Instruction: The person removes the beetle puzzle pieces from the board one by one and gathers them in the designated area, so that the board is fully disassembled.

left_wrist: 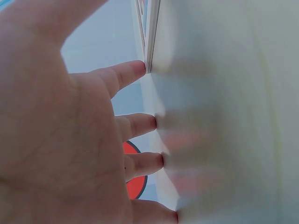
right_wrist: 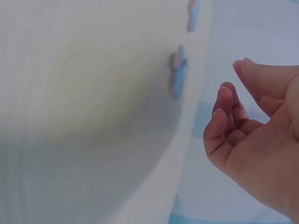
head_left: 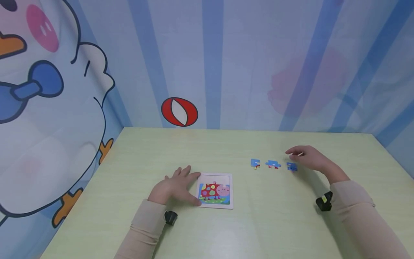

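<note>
A square jigsaw tray [head_left: 215, 206] with a pale rim lies on the table, its lower part filled with a pink pig in a red spotted outfit. My left hand [head_left: 174, 187] spreads its fingers at the tray's left edge, thumb at the lower corner and index finger at the upper one. In the left wrist view, fingertips [left_wrist: 148, 122] rest on the tabletop. Over to the right, my right hand [head_left: 308, 158] hovers just above a blue puzzle piece [head_left: 292, 166], fingers loosely bent, nothing held. The right wrist view shows thumb and fingers apart.
Two more blue and red puzzle pieces, one in the middle [head_left: 273, 164] and one at the left [head_left: 255, 163], lie in a row beside it. Behind the pale wooden table [head_left: 181, 144] hangs a striped blue cloth [head_left: 239, 72] with cartoon prints.
</note>
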Demonstrator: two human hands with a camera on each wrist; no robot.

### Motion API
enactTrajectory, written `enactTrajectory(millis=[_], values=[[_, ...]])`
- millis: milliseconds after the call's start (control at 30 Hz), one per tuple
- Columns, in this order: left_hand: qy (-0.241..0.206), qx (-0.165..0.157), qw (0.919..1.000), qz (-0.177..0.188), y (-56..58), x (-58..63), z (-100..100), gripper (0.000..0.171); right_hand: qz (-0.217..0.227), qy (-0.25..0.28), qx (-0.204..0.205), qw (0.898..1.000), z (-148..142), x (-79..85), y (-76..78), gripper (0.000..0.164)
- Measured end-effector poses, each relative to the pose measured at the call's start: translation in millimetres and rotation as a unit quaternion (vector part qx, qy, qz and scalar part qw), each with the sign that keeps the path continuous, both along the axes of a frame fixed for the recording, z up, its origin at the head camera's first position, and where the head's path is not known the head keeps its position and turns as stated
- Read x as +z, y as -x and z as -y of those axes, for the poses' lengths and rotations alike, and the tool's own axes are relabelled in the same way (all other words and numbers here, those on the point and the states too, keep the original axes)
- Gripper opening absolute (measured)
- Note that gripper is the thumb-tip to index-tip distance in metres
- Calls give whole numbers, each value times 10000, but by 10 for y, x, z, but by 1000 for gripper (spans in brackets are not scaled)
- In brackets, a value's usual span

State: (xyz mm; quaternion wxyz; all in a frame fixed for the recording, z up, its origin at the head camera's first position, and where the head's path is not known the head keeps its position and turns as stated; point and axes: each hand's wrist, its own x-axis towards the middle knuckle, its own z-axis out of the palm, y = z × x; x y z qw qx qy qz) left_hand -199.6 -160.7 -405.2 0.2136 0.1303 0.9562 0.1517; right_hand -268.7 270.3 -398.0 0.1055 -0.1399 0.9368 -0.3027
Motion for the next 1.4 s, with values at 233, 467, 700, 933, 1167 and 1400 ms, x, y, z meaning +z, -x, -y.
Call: enactTrajectory(millis=[233,467,700,933,1167,1400], values=[[3,0,10000,12,11,-7,6,93,-163,230,244,9993,183,192,-69,42],[14,8,10000,45,7,2,1,93,-248,331,456,9981,406,290,-131,40],[39,16,10000,67,-5,5,1,92,-223,608,652,9958,621,331,-193,38],[-42,21,10000,13,-6,7,0,92,-81,931,850,9920,865,343,-228,35],[18,38,10000,-11,10,-26,10,93,-227,1015,1234,9869,1122,304,-241,38],[-35,46,10000,25,7,-15,4,92,-204,1080,1512,9824,1356,220,-268,41]])
